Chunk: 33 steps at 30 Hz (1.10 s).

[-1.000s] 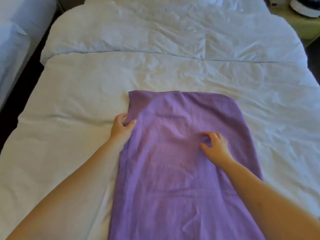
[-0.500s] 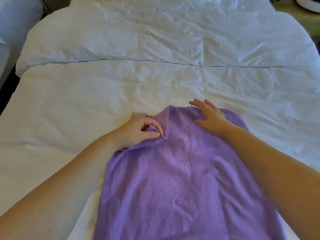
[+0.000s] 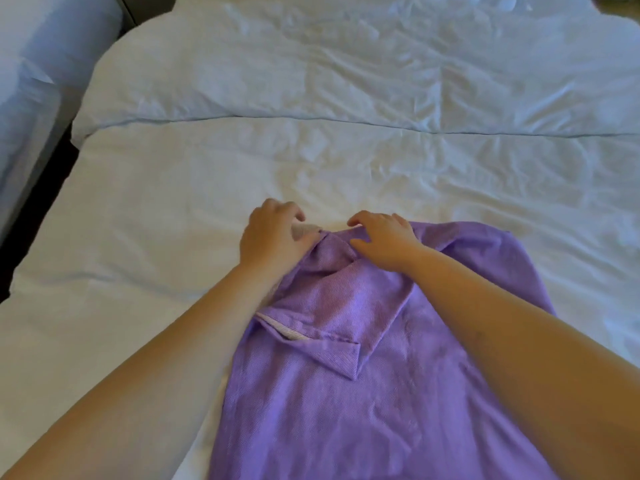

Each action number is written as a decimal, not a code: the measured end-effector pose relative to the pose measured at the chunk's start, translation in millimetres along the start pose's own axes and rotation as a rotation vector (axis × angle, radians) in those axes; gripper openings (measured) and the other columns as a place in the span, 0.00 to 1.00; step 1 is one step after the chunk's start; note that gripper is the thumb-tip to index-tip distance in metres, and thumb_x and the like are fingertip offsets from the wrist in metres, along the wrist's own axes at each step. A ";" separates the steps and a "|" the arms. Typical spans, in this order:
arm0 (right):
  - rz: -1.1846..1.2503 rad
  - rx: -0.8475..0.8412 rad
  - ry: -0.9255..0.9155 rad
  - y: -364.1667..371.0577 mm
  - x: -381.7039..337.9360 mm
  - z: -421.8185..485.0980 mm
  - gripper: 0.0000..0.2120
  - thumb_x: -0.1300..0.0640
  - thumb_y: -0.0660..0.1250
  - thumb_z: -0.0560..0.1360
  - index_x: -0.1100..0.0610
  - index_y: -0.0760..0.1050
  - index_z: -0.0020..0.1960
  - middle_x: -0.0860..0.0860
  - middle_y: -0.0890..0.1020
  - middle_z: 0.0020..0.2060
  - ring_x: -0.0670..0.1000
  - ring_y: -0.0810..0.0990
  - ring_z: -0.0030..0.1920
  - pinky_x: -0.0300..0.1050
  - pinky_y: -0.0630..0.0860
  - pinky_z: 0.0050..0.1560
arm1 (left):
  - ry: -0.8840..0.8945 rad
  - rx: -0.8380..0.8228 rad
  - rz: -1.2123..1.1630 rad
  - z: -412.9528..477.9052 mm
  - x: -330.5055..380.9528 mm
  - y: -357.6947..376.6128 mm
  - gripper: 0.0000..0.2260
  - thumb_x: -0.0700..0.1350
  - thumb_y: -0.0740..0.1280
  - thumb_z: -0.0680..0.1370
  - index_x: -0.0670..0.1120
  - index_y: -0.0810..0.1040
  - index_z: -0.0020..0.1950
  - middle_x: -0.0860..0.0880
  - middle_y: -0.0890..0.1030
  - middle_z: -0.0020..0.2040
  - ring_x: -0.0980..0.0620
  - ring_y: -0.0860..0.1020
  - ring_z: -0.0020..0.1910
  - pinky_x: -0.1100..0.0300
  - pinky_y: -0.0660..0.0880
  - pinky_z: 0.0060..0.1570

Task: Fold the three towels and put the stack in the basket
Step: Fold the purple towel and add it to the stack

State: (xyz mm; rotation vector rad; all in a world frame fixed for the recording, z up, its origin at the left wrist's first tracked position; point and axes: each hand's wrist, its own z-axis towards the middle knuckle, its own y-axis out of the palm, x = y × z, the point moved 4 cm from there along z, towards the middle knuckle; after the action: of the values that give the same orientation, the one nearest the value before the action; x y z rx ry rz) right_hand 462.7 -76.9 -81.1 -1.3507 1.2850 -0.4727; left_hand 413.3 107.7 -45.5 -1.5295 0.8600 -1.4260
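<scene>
A purple towel (image 3: 346, 393) lies lengthwise on the white bed (image 3: 173, 220), running from the middle down past the bottom edge of the view. Its far edge is bunched and a folded flap with a pale hem lies across the left part. My left hand (image 3: 273, 240) grips the far left corner of the towel, fingers curled round the cloth. My right hand (image 3: 384, 240) sits on the far edge just beside it, fingers bent over the bunched cloth and thumb against it. No other towel and no basket are in view.
The white duvet is wrinkled, with a folded-over section (image 3: 346, 64) across the far half. A second bed (image 3: 38, 81) stands at the left, with a dark gap (image 3: 31, 209) between the two.
My right hand slid left along the towel's far edge until it lies close beside my left hand. The far edge has bunched up and a flap has folded over on the left.
</scene>
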 end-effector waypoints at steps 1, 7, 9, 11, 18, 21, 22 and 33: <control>-0.007 -0.013 0.029 2.7 0.6 2.5 0.17 0.50 0.61 0.77 0.49 0.69 0.65 0.49 0.77 0.62 0.54 0.70 0.66 0.54 0.53 0.72 | 0.096 -0.042 0.115 7.1 8.5 7.6 0.16 0.58 0.69 0.72 0.49 0.78 0.53 0.48 0.75 0.54 0.47 0.73 0.53 0.54 0.71 0.48; -0.197 0.061 0.000 0.6 2.4 3.6 0.10 0.51 0.59 0.77 0.47 0.77 0.54 0.49 0.79 0.54 0.55 0.73 0.58 0.55 0.56 0.68 | 0.159 -0.079 0.304 27.5 21.9 23.8 0.08 0.45 0.61 0.76 0.45 0.78 0.49 0.47 0.79 0.44 0.44 0.76 0.43 0.56 0.66 0.38; -0.170 0.134 0.007 -5.3 4.8 3.0 0.09 0.53 0.60 0.76 0.48 0.79 0.51 0.49 0.80 0.51 0.54 0.75 0.54 0.53 0.60 0.65 | -0.104 -0.041 -0.004 29.8 1.9 15.5 0.09 0.46 0.61 0.76 0.43 0.77 0.45 0.47 0.78 0.40 0.43 0.76 0.41 0.56 0.67 0.38; -0.112 0.198 0.035 -10.8 10.7 2.4 0.08 0.55 0.61 0.75 0.49 0.79 0.49 0.49 0.81 0.48 0.55 0.76 0.53 0.51 0.61 0.62 | -0.432 0.054 -0.368 29.1 -33.1 7.2 0.13 0.45 0.60 0.76 0.38 0.78 0.43 0.41 0.80 0.40 0.39 0.78 0.45 0.54 0.71 0.40; 0.005 0.274 0.034 -10.1 14.2 4.3 0.08 0.55 0.62 0.76 0.48 0.79 0.49 0.47 0.81 0.49 0.53 0.76 0.53 0.50 0.62 0.61 | -0.949 0.074 -1.033 2.4 -102.5 12.6 0.07 0.42 0.61 0.76 0.41 0.77 0.46 0.40 0.76 0.44 0.45 0.75 0.44 0.51 0.72 0.45; 0.047 0.306 0.062 -13.4 14.5 7.4 0.09 0.54 0.60 0.78 0.49 0.79 0.52 0.47 0.82 0.51 0.53 0.77 0.54 0.51 0.62 0.64 | -0.702 0.070 -1.154 12.4 -83.3 6.2 0.07 0.39 0.62 0.79 0.51 0.73 0.45 0.46 0.76 0.43 0.50 0.76 0.39 0.58 0.73 0.42; 0.052 0.324 0.087 -16.0 16.5 8.6 0.10 0.54 0.60 0.78 0.49 0.79 0.53 0.48 0.82 0.51 0.54 0.77 0.54 0.51 0.62 0.64 | -0.630 0.070 -1.166 15.4 -79.6 2.7 0.08 0.39 0.62 0.79 0.53 0.73 0.50 0.46 0.77 0.45 0.51 0.76 0.40 0.59 0.74 0.41; 0.405 -0.059 -0.058 1.9 -21.7 -39.0 0.05 0.51 0.72 0.71 0.51 0.79 0.40 0.46 0.80 0.37 0.43 0.77 0.38 0.43 0.74 0.46 | -0.741 -0.154 -0.804 -19.7 -98.6 9.1 0.21 0.48 0.74 0.71 0.42 0.74 0.60 0.44 0.81 0.53 0.45 0.81 0.49 0.49 0.79 0.51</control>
State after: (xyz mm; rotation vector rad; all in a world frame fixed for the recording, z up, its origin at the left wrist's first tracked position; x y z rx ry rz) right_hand 421.5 -74.9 -63.8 -1.1039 1.4878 -0.1155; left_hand 383.3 191.0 -94.0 -2.4443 -0.1357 -1.1278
